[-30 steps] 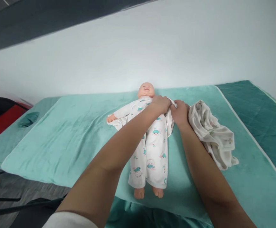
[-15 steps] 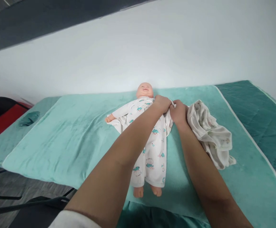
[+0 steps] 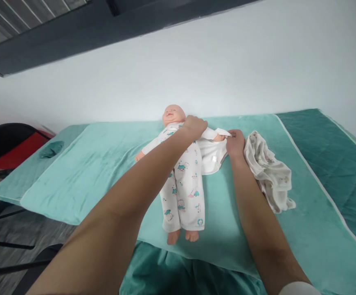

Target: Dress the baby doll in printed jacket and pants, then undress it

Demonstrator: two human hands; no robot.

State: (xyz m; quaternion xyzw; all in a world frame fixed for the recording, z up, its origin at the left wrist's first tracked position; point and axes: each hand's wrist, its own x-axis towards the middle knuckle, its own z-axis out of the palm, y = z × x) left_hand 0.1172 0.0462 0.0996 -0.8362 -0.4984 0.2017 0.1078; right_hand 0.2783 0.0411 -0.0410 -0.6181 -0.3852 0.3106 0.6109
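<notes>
A baby doll (image 3: 174, 114) lies on its back in white printed clothes, its head towards the wall. My left hand (image 3: 194, 126) is closed on the doll's sleeved arm near the shoulder; its fingertips are partly hidden. To the right, my right hand (image 3: 235, 143) pinches the white sleeve cuff (image 3: 224, 132) beside the doll's small hand (image 3: 219, 138). Below that arm a white flap of the top (image 3: 213, 156) spreads out on the bed. The doll's printed trousers (image 3: 184, 192) reach down to its bare feet.
A crumpled white printed garment (image 3: 270, 172) lies right of my right forearm. The light green bed cover (image 3: 82, 164) runs under everything, with a darker green quilted part (image 3: 334, 151) at right. A white wall (image 3: 178, 69) stands behind; a red and black chair (image 3: 18, 151) is at left.
The doll's right-side hand now shows at the cuff, with its arm stretched out between my hands. My hands are farther apart, and the top's flap lies spread. The view has shifted slightly.
</notes>
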